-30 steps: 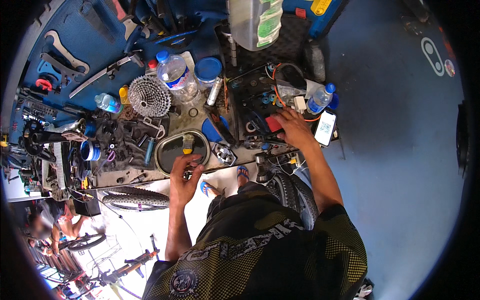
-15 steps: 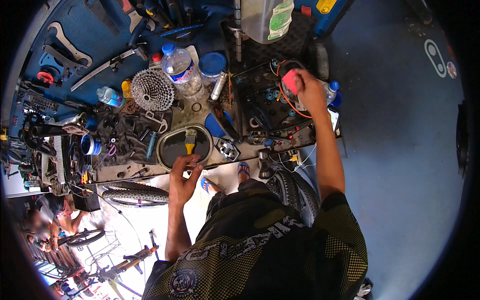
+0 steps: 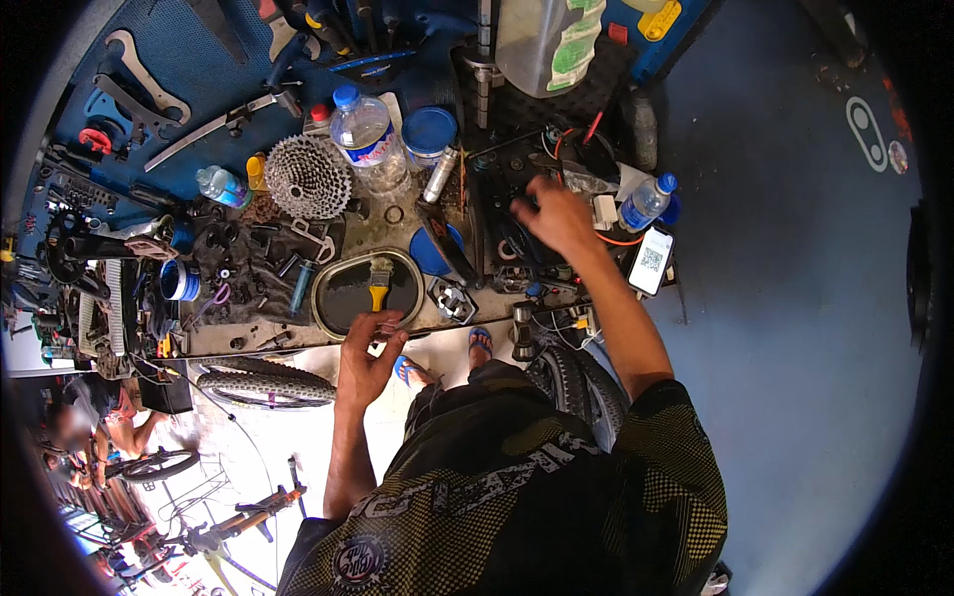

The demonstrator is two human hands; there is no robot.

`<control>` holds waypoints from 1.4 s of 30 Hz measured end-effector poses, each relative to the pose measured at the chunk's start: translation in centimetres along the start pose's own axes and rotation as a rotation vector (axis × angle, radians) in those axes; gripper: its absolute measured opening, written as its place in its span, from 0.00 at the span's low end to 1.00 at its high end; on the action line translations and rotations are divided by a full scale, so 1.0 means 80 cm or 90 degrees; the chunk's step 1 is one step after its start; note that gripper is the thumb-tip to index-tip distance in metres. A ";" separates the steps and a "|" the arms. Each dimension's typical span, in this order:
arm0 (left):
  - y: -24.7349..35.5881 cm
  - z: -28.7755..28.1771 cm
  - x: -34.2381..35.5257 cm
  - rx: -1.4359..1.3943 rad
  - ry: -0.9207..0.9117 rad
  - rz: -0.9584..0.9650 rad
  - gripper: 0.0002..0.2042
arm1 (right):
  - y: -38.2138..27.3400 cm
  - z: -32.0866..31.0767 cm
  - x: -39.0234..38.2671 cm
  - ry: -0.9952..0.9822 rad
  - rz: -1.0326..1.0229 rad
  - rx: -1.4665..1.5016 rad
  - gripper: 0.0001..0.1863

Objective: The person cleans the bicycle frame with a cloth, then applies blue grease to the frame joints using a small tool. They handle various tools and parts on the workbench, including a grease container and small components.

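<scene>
A: Left hand [image 3: 366, 360] status?

B: Half curled, fingers bent at the near rim of the oval black metal tray [image 3: 338, 298]. Fingertips touching or just over the rim, can't tell which. Nothing visibly gripped. Yellow-handled brush [image 3: 379, 285] lies in the tray at 12 o'clock from that hand, apart from it.

A: Right hand [image 3: 558, 213]?

B: Fingers spread and loosely bent, palm down on the dark clutter of parts and cables at the bench's right end. Can't tell if it has anything pinched. White phone [image 3: 651, 260] at its 4 o'clock, clear plastic bottle with blue cap [image 3: 644, 202] at 3 o'clock, both near.

A: Room to move?

B: Tight on the bench. Silver toothed cassette [image 3: 307, 177] and large clear water bottle [image 3: 366, 137] at 11 o'clock of the tray. Bench front edge runs just under the left hand; knobby black tyre [image 3: 263, 382] sits below it at 9 o'clock. Blue-grey floor [image 3: 795, 348] open to the right.
</scene>
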State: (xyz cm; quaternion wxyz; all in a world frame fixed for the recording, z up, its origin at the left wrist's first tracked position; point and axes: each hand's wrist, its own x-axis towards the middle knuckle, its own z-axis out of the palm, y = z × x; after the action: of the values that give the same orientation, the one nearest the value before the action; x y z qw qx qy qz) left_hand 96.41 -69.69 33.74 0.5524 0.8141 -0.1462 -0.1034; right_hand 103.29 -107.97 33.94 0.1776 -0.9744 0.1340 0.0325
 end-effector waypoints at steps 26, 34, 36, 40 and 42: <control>-0.001 -0.011 0.000 0.070 -0.042 0.007 0.14 | 0.077 -0.021 0.002 0.175 0.139 0.080 0.30; 0.004 -0.010 0.005 0.095 -0.050 0.027 0.14 | 0.069 0.001 -0.038 0.067 0.042 0.100 0.30; 0.008 -0.010 0.004 0.091 -0.049 0.027 0.14 | 0.061 0.002 -0.055 0.040 0.045 0.071 0.29; 0.002 -0.010 0.004 0.109 -0.061 0.031 0.14 | 0.074 0.018 -0.076 0.083 0.051 0.030 0.31; 0.001 -0.008 0.004 0.116 -0.066 0.024 0.15 | 0.073 0.018 -0.079 0.098 0.069 0.030 0.32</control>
State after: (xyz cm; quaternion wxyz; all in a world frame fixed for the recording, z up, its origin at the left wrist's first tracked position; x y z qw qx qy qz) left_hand 96.92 -69.25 34.07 0.4696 0.8517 -0.1984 -0.1215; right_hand 95.59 -111.14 31.32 0.1874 -0.9610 0.2001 -0.0357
